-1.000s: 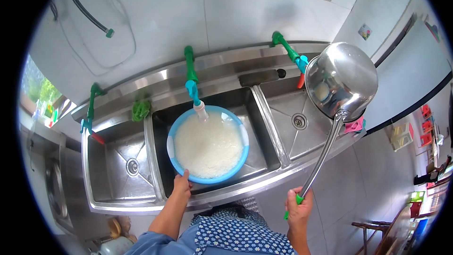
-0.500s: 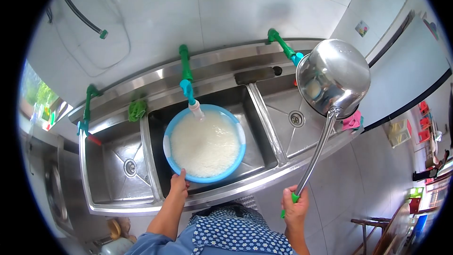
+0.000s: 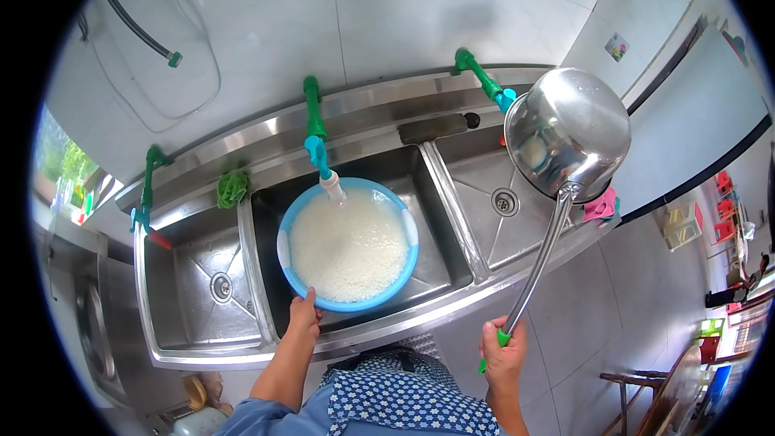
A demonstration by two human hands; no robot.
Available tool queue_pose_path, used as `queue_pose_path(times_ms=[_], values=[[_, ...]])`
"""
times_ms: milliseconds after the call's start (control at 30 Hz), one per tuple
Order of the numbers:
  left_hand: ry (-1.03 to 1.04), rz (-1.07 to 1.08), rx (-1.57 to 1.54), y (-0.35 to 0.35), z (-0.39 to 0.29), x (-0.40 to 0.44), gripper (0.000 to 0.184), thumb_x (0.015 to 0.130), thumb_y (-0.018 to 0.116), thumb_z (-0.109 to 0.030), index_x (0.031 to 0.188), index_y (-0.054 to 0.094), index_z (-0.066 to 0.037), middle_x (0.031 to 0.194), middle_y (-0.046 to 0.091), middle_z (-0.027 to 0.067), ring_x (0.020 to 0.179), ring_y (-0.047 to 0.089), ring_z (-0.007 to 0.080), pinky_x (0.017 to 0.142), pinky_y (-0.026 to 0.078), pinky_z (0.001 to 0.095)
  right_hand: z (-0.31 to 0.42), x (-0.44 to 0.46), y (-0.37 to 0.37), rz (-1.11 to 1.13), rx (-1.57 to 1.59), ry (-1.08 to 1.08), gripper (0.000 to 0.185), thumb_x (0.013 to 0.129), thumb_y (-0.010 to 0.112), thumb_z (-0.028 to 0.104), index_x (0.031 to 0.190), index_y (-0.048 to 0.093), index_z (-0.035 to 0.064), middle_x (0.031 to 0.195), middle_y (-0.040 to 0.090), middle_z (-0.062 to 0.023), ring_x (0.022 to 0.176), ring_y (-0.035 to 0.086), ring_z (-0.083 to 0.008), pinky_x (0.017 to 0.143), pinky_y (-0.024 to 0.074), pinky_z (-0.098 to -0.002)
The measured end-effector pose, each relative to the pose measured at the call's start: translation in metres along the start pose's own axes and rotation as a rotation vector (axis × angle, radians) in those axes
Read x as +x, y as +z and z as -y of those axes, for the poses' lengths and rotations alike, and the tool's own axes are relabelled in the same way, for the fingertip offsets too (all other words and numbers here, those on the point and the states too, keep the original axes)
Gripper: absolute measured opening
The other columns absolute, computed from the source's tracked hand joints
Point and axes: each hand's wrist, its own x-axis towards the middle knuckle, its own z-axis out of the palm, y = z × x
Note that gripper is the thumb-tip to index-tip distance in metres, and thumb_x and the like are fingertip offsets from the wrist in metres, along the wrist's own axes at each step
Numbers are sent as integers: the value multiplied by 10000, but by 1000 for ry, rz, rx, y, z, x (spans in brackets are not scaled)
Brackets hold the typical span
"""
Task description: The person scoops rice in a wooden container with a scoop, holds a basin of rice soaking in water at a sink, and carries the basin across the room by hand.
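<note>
A blue plastic basin (image 3: 367, 304) with white patches on its rim sits in the middle sink. Wet rice (image 3: 347, 270) under cloudy water fills much of it. My left hand (image 3: 304, 315) grips the basin's near rim, its thumb on top and the fingers partly hidden below. Above the basin, a turquoise tap (image 3: 317, 155) on a green pipe points its white nozzle down into the water. My right hand (image 3: 504, 347) is closed around the green-ended handle of a long-handled steel dipper (image 3: 569, 133). The dipper's deep bowl hangs bottom-up over the right sink, its inside hidden from me.
On the left is another steel sink (image 3: 190, 299); the right sink (image 3: 492, 230) lies beneath the dipper. A green cloth (image 3: 232, 189) lies on the left divider, and a pink cloth (image 3: 599, 205) at the right end. Two more green-piped taps come from the wall.
</note>
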Motion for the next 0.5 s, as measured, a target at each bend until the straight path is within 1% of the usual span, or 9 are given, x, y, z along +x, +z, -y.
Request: queue_pose_path(times_ms=[233,500], values=[[3,4,8,0,0,3,234,939,590,-266,924,487,-56,676,478,32,489,396,125,419,327,267,1,0,0,0,-2,-3,154,905,612,81,947,464,71,681,510,-9,480,455,-68,417,366,-208],[23,19,0,1,-2,1,249,935,597,-264,916,483,-44,691,483,42,497,399,132,427,330,279,0,0,-1,-1,16,5,157,904,616,84,952,467,72,677,506,-5,474,443,-66,417,363,-206]])
